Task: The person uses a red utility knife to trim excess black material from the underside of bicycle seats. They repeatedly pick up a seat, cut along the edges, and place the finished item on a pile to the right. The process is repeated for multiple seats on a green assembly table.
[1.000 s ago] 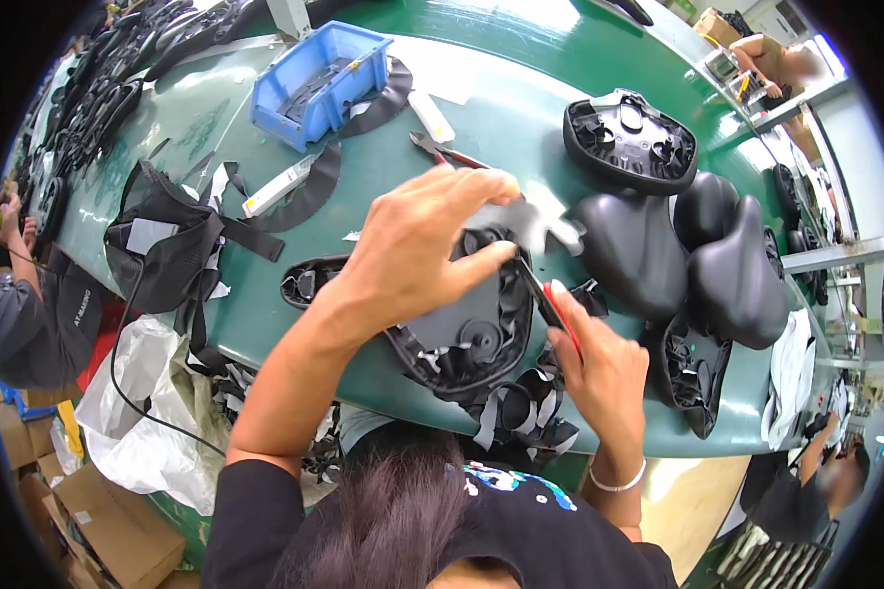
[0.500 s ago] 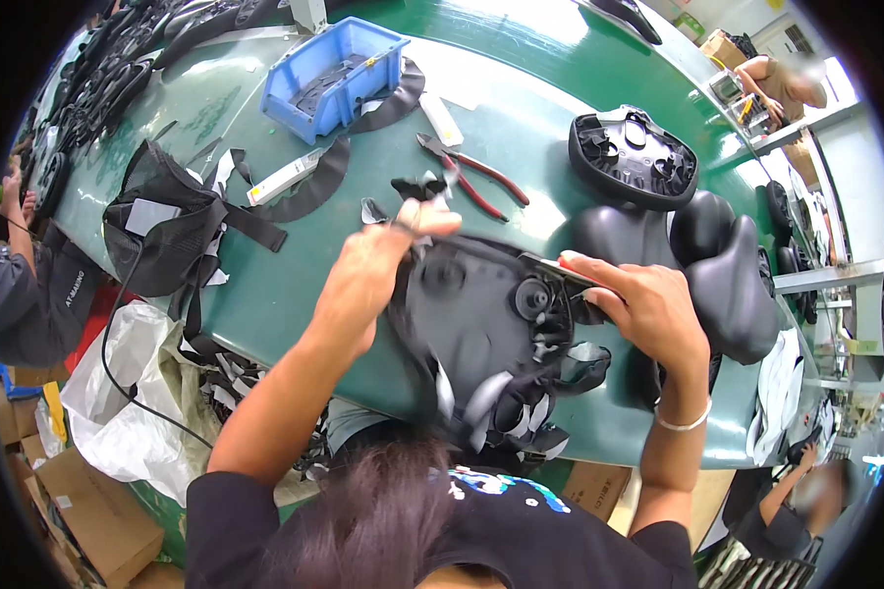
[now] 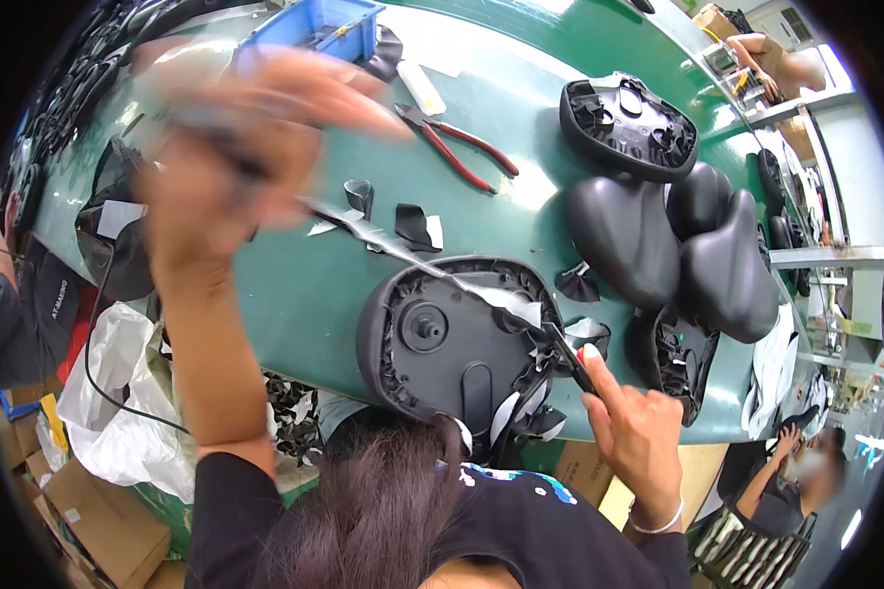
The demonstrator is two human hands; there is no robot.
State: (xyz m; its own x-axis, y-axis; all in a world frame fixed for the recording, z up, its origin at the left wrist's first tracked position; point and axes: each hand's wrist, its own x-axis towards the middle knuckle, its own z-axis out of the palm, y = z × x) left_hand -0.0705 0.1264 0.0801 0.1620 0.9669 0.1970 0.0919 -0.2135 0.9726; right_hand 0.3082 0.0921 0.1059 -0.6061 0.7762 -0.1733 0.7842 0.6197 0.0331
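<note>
An upturned black bicycle saddle [image 3: 393,344] lies before me at the table's front edge, its ribbed underside facing up. A thin strip of black and white cover material [image 3: 432,267] stretches slantwise across it. At the upper left, my left hand [image 3: 231,157] is smeared by motion, and the strip's far end runs into its closed fingers. My right hand [image 3: 636,424] grips a slim dark box cutter [image 3: 568,358] with a red part by the thumb. Its tip is at the saddle's right rim, beside the strip and some loose cover edges.
Red-handled pliers [image 3: 462,152] and black scraps [image 3: 417,228] lie beyond the saddle. More saddles [image 3: 624,240] stand to the right, one upturned [image 3: 629,128]. A blue bin [image 3: 314,29] and a black bag [image 3: 118,250] are at the left. Co-workers sit at both sides.
My left hand has swung up and left from the saddle's rim, drawing the strip out long. My right hand has moved down along the right rim with the box cutter. The saddle has turned.
</note>
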